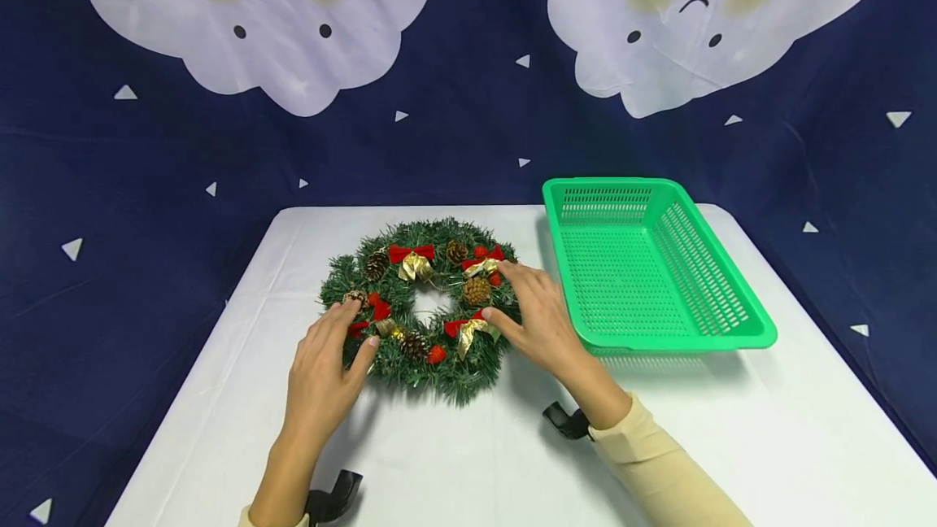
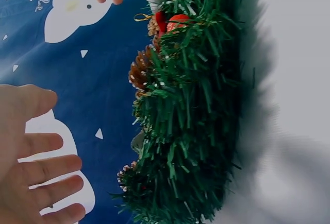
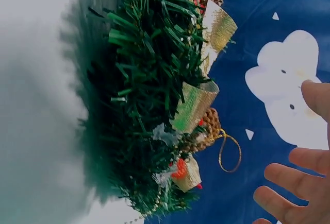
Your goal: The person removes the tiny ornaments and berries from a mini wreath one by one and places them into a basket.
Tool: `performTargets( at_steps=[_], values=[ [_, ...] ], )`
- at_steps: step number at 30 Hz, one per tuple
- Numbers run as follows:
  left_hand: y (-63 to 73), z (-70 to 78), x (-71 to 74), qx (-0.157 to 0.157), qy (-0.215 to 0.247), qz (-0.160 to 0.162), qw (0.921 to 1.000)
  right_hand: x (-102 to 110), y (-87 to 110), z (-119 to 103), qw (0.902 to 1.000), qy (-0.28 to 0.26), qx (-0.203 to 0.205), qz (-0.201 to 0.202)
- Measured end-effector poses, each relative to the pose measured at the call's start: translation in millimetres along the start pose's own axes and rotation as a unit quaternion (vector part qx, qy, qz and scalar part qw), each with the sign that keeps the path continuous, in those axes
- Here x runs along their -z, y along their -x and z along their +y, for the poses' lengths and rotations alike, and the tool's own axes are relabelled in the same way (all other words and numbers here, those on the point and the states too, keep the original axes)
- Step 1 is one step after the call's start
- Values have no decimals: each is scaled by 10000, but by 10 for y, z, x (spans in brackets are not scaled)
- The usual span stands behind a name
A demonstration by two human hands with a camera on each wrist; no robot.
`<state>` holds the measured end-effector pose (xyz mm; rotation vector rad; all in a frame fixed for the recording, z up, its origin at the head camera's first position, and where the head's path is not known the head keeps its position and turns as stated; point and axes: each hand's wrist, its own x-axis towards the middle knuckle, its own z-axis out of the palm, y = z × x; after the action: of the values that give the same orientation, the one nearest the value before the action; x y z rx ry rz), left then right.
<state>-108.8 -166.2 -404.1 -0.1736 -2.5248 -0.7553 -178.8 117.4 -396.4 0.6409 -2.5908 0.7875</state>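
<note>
A green Christmas wreath point(image 1: 457, 376) lies on the white table, its centre hole showing the cloth. Red bows with gold ribbon point(image 1: 416, 265), pine cones point(image 1: 415, 344) and red berries point(image 1: 436, 354) decorate it. Over the wreath's left side hovers my left hand point(image 1: 322, 376), fingers spread and thumb apart. My right hand point(image 1: 540, 324) is held over the right side in the same loose way. Both wrist views show air between the hands and the wreath. A gold ribbon end point(image 3: 195, 105) and a thin gold loop point(image 3: 240, 157) stick up in the right wrist view.
A green plastic basket point(image 1: 662, 342) with perforated walls stands on the table at the right, close beside the right hand. Behind the white table point(image 1: 439, 462) hangs a dark blue cloth point(image 1: 468, 128) with clouds and small white triangles. Black wrist mounts point(image 1: 567, 421) sit below both hands.
</note>
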Motion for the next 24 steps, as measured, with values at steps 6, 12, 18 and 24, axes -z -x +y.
performTargets(
  at_steps=[6,12,18,24],
  values=[
    [48,-25,-40,-216,-12,199,9996,-56,-40,-24,9994,-318,-139,-50],
    [102,-56,-69,-218,-102,129,9996,-84,-69,-39,9975,-611,-339,-98],
    [133,-72,-84,-220,-104,121,9996,-105,-99,-35,9945,-813,-640,-138],
    [148,-92,-107,-212,-150,153,9995,-138,-144,-40,9913,-983,-854,-181]
  ],
)
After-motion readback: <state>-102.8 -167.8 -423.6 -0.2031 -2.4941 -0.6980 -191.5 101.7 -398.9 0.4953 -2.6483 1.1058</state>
